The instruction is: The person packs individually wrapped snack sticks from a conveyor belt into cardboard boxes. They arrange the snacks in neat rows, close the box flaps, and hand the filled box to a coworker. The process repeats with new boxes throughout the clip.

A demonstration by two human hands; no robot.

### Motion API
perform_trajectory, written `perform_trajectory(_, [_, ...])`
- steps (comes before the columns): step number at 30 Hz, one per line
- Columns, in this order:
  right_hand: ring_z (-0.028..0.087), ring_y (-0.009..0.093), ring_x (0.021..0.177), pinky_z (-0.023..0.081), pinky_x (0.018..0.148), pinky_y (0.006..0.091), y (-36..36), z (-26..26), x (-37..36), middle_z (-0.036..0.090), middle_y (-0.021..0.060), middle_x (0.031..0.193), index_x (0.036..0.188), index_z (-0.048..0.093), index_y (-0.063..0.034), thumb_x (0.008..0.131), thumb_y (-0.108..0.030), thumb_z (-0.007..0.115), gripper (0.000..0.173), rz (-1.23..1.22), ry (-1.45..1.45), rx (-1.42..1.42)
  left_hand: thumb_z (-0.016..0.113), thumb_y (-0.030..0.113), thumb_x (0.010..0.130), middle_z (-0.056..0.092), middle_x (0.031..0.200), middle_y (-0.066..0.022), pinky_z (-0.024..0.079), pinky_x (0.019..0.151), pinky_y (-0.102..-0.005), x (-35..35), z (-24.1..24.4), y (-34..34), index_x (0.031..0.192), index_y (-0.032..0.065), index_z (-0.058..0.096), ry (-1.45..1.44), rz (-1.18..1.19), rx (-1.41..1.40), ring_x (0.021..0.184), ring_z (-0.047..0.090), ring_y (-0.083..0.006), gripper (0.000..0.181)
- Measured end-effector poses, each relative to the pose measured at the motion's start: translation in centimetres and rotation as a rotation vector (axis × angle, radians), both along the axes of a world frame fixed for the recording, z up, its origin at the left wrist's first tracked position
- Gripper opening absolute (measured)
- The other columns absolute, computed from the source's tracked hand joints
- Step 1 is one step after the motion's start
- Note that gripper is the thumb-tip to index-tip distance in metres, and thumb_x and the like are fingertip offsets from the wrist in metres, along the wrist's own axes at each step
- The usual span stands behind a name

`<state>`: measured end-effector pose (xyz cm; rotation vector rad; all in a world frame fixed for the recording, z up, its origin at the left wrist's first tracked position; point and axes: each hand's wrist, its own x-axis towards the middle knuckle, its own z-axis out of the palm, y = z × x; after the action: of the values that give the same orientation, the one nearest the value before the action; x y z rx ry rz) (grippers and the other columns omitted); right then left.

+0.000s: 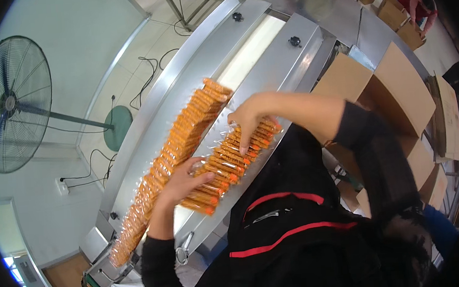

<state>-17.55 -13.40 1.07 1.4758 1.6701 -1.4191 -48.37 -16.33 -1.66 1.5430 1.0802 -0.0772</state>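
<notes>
Two long rows of clear plastic packets of orange-brown snack food stand on a stainless-steel conveyor table. In the near row (226, 160), the packets are pressed face to face, with bright orange marks along one edge. My right hand (249, 115) grips this row from above near its upper right end, its fingers spread down over the wrappers. Lower down, my left hand (184, 181) holds the same row, thumb and fingers resting across the packets. The far row (169, 152) runs alongside, partly behind my left hand and wrist.
A pale belt (260, 48) runs between steel side panels with black knobs (295, 41). To my right, an open cardboard box (405, 85) stands close to my elbow. A pedestal fan (10, 102) and floor cables lie beyond the table. A person (417, 7) bends over boxes farther off.
</notes>
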Motion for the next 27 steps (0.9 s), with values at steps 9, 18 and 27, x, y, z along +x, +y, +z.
perform_trajectory(9, [0.054, 0.043, 0.13, 0.066, 0.082, 0.044, -5.4, -5.7, 0.5, 0.031, 0.0264, 0.153, 0.158, 0.025, -0.0117, 0.066, -0.039, 0.098, 0.121, -0.113, 0.169, 0.221, 0.083, 0.065, 0.076, 0.043, 0.151, -0.0246, 0.035, 0.113, -0.0565, 0.6, -3.4, -8.7, 0.158, 0.0077, 0.039, 0.261, 0.059, 0.898, 0.14, 0.043, -0.04, 0.109])
perform_trajectory(18, [0.064, 0.041, 0.111, 0.052, 0.096, 0.0454, -11.7, -8.8, -0.8, 0.066, 0.0251, 0.114, 0.131, 0.061, -0.0015, 0.063, -0.032, 0.099, 0.084, -0.533, 0.134, 0.833, 0.076, 0.034, 0.094, 0.055, 0.146, -0.0246, 0.044, 0.113, -0.0417, 6.6, -7.6, -3.2, 0.149, -0.0008, 0.05, -0.084, -0.124, 0.648, 0.137, 0.053, -0.0374, 0.071])
perform_trajectory(27, [0.064, 0.041, 0.112, 0.052, 0.093, 0.0521, -17.2, -11.9, -5.9, 0.065, 0.0229, 0.12, 0.144, 0.046, 0.0005, 0.093, -0.028, 0.069, 0.063, -0.555, -0.025, 1.188, 0.077, 0.029, 0.091, 0.055, 0.15, -0.0164, 0.046, 0.112, -0.0426, 5.8, -7.6, -2.9, 0.143, 0.0039, 0.059, -0.075, -0.177, 0.622, 0.135, 0.055, -0.0354, 0.06])
